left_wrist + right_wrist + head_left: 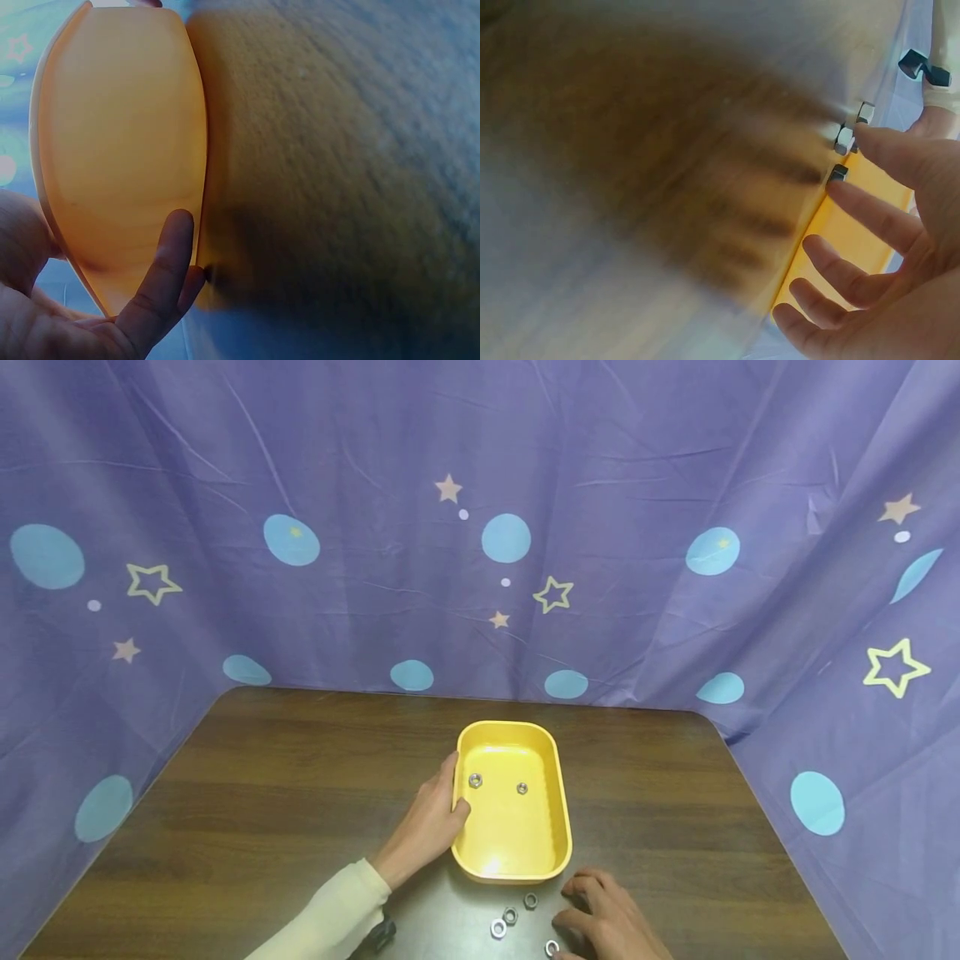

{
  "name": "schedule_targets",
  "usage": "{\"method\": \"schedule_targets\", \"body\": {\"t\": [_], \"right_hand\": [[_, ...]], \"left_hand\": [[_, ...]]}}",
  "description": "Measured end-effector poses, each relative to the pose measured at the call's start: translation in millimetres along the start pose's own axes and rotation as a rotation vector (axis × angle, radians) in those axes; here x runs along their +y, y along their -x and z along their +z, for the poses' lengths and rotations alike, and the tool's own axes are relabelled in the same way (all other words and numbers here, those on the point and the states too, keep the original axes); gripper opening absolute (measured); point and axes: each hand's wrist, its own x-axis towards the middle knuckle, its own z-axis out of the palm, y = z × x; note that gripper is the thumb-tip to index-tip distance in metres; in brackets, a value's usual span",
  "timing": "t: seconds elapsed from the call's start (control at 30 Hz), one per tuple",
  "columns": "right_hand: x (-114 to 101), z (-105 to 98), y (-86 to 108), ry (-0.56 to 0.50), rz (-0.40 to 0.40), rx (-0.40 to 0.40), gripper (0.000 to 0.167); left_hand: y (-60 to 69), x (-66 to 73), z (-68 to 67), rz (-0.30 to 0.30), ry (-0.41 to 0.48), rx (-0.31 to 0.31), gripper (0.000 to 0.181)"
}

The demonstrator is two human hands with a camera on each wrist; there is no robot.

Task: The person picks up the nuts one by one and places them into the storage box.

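Note:
A yellow plastic tray (513, 835) lies on the table with two metal hex nuts inside: one nut (476, 781) by its left wall, another nut (522, 788) nearer the middle. My left hand (426, 818) grips the tray's left side, thumb over the rim; in the left wrist view its fingers (169, 251) lie along the outer wall. Several loose nuts (511, 916) are scattered in front of the tray. Just right of them is my right hand (615, 918), fingers spread and bent slightly above the table. In the right wrist view nothing is visibly held, and a nut (838, 173) shows by the index fingertip.
The brown wood-grain table (300, 777) extends to both sides of the tray. A purple curtain (360, 543) with stars and blue dots hangs behind and at both sides. Beneath the left forearm is a small dark object (382, 933), partly hidden by the sleeve.

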Motion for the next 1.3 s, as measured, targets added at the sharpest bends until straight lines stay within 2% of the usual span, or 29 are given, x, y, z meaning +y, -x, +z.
{"method": "schedule_targets", "body": {"t": [0.2,0.3,0.47,0.63,0.7,0.83,0.9,0.97,1.13,1.2,1.3], "right_hand": [[-3.1,-6.8,-3.9,-0.086,0.087,-0.157,0.021],[-4.2,-6.8,-4.9,-0.082,0.089,-0.167,0.017],[-6.0,-2.3,-3.4,-0.029,0.021,-0.104,0.016],[-4.0,1.1,-2.4,-0.034,-0.014,-0.077,0.025],[-1.7,5.3,-1.5,-0.002,-0.086,-0.006,0.025],[3.6,16.1,-0.1,0.123,-0.275,0.229,0.023],[5.3,19.6,-0.2,0.154,-0.320,0.298,0.025],[6.1,20.3,-0.5,0.151,-0.318,0.298,0.027],[5.7,13.4,-1.1,0.091,-0.242,0.186,0.021],[5.8,11.3,-1.6,0.092,-0.240,0.190,0.021],[7.5,10.9,-2.5,0.125,-0.279,0.263,0.024]], "left_hand": [[0.5,-0.9,0.8,0.016,-0.004,0.006,0.076],[0.5,-1.5,1.3,0.028,-0.001,0.007,0.076],[1.1,-0.5,1.2,0.036,0.007,0.001,0.077],[1.4,0.6,0.9,0.037,0.014,-0.007,0.076],[1.3,0.5,1.0,0.039,0.015,-0.008,0.076],[1.1,0.0,1.5,0.041,0.014,-0.007,0.076],[1.2,-0.1,1.5,0.040,0.014,-0.007,0.076],[1.2,0.0,1.5,0.039,0.014,-0.007,0.076],[1.4,-0.1,1.0,0.043,0.011,0.001,0.076],[1.5,-0.7,0.8,0.041,0.008,0.004,0.076],[1.5,-1.1,0.4,0.040,0.004,0.005,0.076]]}}
